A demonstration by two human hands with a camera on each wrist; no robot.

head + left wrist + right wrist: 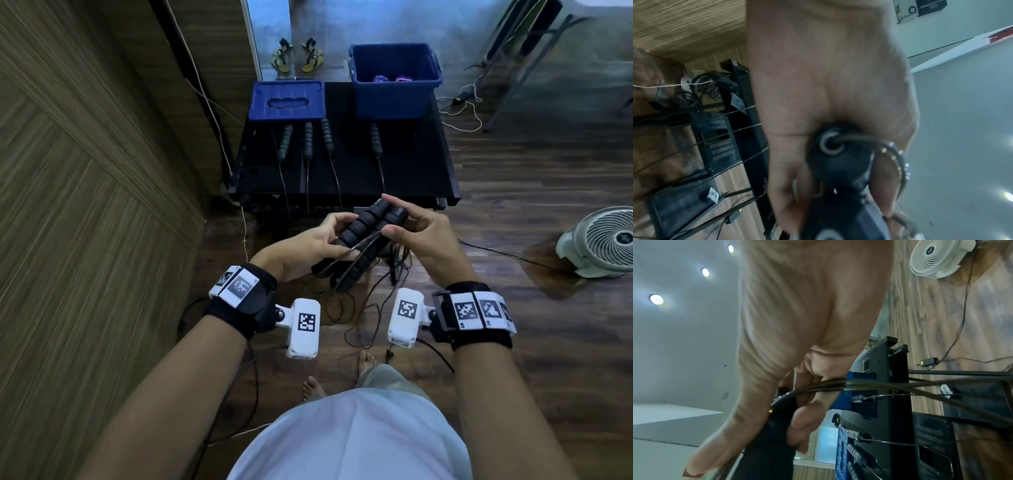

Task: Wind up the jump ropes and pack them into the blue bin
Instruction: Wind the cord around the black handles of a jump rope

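My left hand (337, 236) grips a pair of black foam jump rope handles (363, 236) held side by side in front of the black table (411, 171). My right hand (388, 217) pinches several strands of the thin cord (368, 238) across the handles; the strands (859, 383) run out from its fingers. The rest of the cord (342, 308) hangs in loose loops to the floor. The open blue bin (394, 99) stands at the table's back right with purple ropes (390, 78) inside. Several more handles (308, 140) lie on the table, their cords trailing over the front edge.
The bin's blue lid (287, 101) lies at the table's back left. A white fan (603, 240) sits on the wooden floor to the right, with cables around it. Sandals (298, 54) lie behind the table. A wooden wall panel (85, 171) runs along the left.
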